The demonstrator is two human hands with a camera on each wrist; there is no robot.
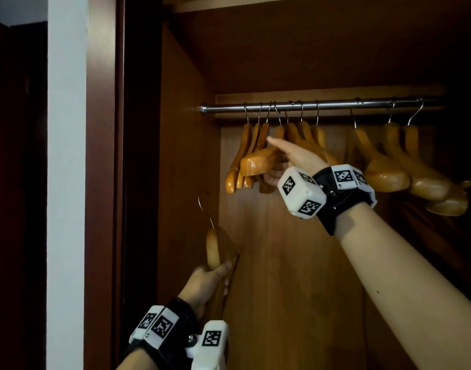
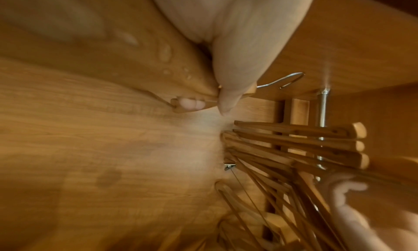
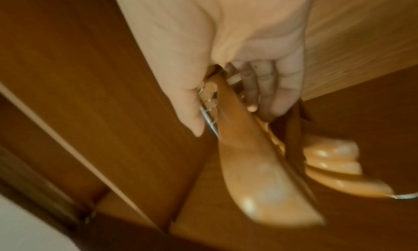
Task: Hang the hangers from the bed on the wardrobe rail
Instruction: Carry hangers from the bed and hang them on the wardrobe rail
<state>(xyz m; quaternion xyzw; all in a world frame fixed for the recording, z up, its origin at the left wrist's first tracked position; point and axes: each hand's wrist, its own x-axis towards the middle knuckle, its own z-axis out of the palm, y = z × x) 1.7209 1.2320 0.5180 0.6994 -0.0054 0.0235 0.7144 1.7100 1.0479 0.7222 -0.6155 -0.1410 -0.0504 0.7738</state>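
Note:
A steel wardrobe rail (image 1: 336,104) carries several wooden hangers (image 1: 405,166) on wire hooks. My right hand (image 1: 290,156) reaches up into the left cluster. Its thumb and curled fingers grip one hanging wooden hanger (image 3: 248,165) just below its neck. Lower left, my left hand (image 1: 202,284) grips another wooden hanger (image 1: 212,249) by one arm. That hanger's wire hook (image 1: 203,206) points up, well below the rail and close to the wardrobe's left wall. In the left wrist view the left hand's thumb (image 2: 228,97) lies across this hanger beside its hook (image 2: 282,81).
The wardrobe's left side panel (image 1: 181,156) stands close beside the held hanger, and the back panel (image 1: 282,263) is behind it. A short bare stretch of rail (image 1: 333,104) separates the two hanger clusters. A white wall strip (image 1: 66,182) borders the wardrobe frame.

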